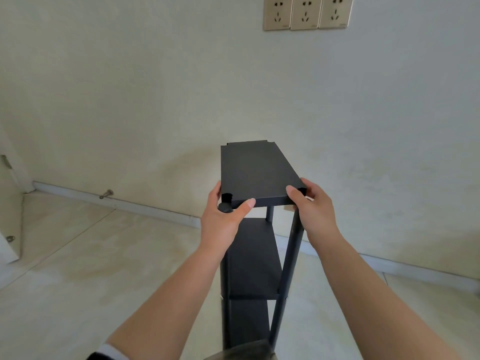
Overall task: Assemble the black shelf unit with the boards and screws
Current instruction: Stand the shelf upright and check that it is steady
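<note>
I'm gripping matte black top board w/ left hand & right hand (near corners), long axis pointing 12 o'clock, above shelf unit.

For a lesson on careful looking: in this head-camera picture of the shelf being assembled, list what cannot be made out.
- Head view: whether the top board's near corners sit on the posts; the left hand and right hand cover them.
- The unit's feet: cut off by the bottom edge and hidden by the arms.
- Screws: none visible, perhaps too small.
- Far posts: mostly hidden by the boards.
</note>
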